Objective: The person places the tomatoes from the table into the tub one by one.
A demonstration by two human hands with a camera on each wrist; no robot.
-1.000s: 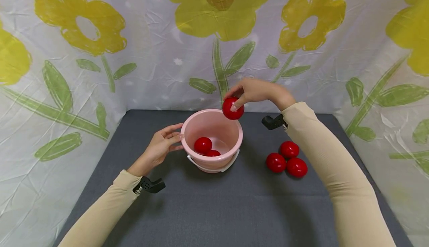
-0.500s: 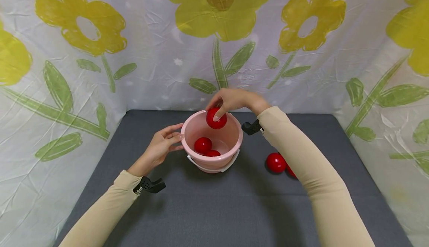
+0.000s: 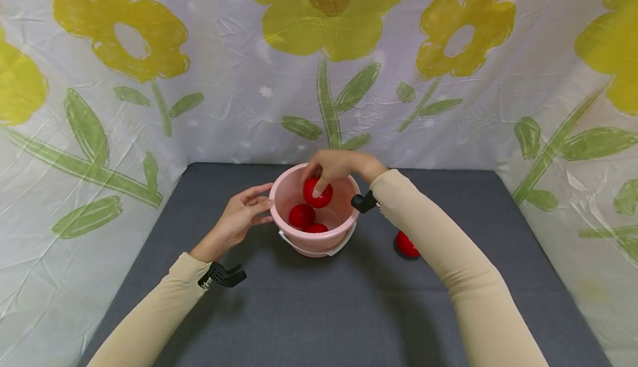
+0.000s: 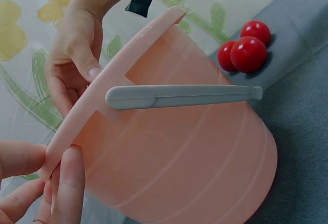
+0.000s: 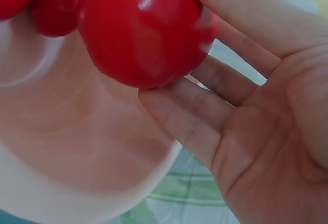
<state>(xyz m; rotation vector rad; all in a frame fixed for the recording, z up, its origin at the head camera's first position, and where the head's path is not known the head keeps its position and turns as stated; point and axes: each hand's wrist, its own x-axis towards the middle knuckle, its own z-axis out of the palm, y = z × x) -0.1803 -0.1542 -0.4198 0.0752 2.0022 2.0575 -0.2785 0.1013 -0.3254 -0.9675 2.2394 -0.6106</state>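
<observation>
A pink bucket [image 3: 344, 212] with a white handle [image 4: 184, 97] stands upright on the dark table. My left hand [image 3: 234, 217] pinches its rim on the left side, thumb and fingers either side of the edge in the left wrist view. Inside the bucket's mouth, my right hand [image 3: 331, 168] grips a shiny red ball [image 5: 148, 29] between thumb and fingertips. Below it, two more red balls lie at the bottom: one red ball [image 3: 301, 216] in plain sight, the other [image 3: 316, 228] partly behind the front rim.
On the table right of the bucket sit three loose red balls [image 4: 249, 55], grouped close together; my right sleeve [image 3: 438, 251] hides most of them in the head view. Behind the dark table [image 3: 299, 311] hangs a flower-print cloth [image 3: 224, 79].
My right hand has carried the red ball left and down, from beside the rim into the bucket. The right sleeve covers more of the loose balls. My left hand stays in place.
</observation>
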